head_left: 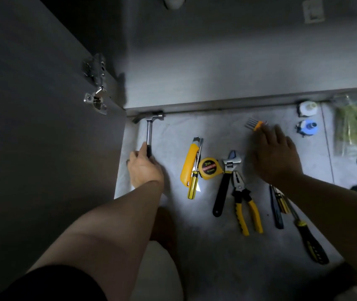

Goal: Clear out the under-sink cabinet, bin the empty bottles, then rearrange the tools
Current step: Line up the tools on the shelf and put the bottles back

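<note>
Floor (194, 246): grey tile in dim light, in front of an open under-sink cabinet; the tools lie in a loose row on it.
Cabinet door (32, 127): dark, swung open to the left of the left hand, metal hinge (96, 98) showing.
Left hand (143, 168): arm stretched forward, palm down, fingers and thumb curled round the black grip of the hammer (149, 131).
Hammer: chrome shaft runs straight ahead of the left hand; its head lies against the cabinet's bottom edge.
Right hand (277, 157): arm reaches in from the right, palm down, fingers stretched forward and loosely spread, holding nothing; blurred.
Hex key set (256, 124): orange holder with fanned keys, just ahead of the right fingertips; whether they touch it cannot be told.
Between the hands: yellow utility knife (189, 161), yellow-handled screwdriver (193, 183) and yellow tape measure (209, 168), close together.
Just left of the right hand: adjustable wrench (225, 183), with yellow-handled pliers (243, 203) nearer the person.
Under the right forearm: several thin tools and a black-and-yellow screwdriver (310, 242).
Right of the right hand: two small rolls, one white (307, 108), one blue (308, 127).
</note>
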### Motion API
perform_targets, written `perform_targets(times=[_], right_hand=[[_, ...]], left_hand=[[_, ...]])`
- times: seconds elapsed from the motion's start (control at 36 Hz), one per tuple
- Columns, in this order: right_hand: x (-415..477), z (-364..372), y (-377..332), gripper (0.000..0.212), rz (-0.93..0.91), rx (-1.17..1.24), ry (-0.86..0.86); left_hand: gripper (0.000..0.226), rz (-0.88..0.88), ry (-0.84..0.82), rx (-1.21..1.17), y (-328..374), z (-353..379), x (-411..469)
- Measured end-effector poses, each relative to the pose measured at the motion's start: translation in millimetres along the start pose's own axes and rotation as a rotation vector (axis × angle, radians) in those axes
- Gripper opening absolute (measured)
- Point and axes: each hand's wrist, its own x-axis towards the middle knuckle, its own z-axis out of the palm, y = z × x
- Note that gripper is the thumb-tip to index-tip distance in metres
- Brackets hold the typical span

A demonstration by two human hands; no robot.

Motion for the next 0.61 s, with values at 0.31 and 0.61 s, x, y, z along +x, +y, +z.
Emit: perform_targets(times=[0.31, 0.61], right_hand=[[-78, 9, -12, 0.027, 0.217, 0.223, 0.141], [-159, 33, 11, 0.027, 0.458, 0.345, 0.127]], left_hand=[[0.042, 0.246, -0.127, -0.003, 59, 18, -75], [0.051, 0.223, -0.301, -0.068, 66, 33, -108]])
